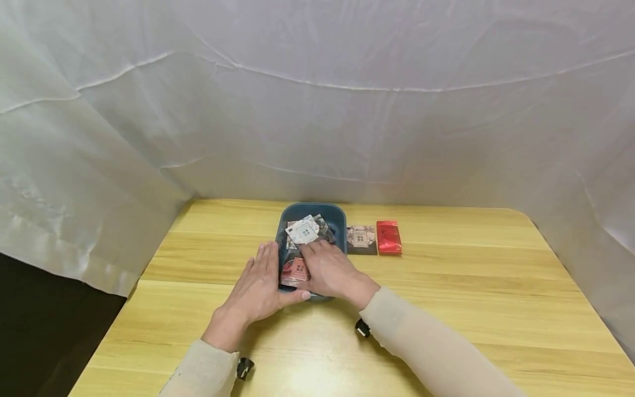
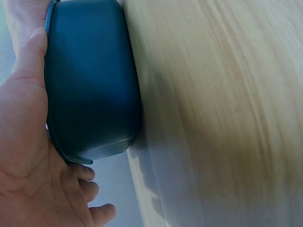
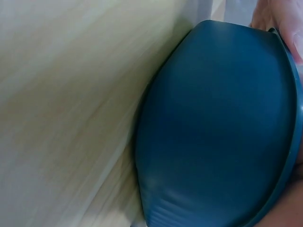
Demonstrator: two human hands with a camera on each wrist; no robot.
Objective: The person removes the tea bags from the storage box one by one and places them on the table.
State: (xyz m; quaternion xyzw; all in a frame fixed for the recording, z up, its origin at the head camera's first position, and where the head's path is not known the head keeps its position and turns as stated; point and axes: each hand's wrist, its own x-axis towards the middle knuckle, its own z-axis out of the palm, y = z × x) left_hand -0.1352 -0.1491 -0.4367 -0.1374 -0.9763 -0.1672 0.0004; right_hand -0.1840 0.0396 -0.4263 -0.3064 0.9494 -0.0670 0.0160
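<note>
A dark blue plastic box (image 1: 339, 218) holds several small flat packets, among them a white patterned packet (image 1: 302, 230) on top and a packet with a red label (image 1: 296, 269) near the front. My left hand (image 1: 258, 286) lies along the box's left side with straight fingers, its thumb over the front rim. In the left wrist view the palm (image 2: 21, 137) is against the rim of the box (image 2: 92, 80). My right hand (image 1: 329, 270) reaches down into the box among the packets. Its fingertips are partly hidden, so any hold is unclear.
Right of the box, a dark packet with a printed label (image 1: 361, 238) lies on the wooden table (image 1: 471, 275), beside a shiny red packet (image 1: 389, 237). A pale cloth (image 1: 347, 138) hangs behind the table and along its sides.
</note>
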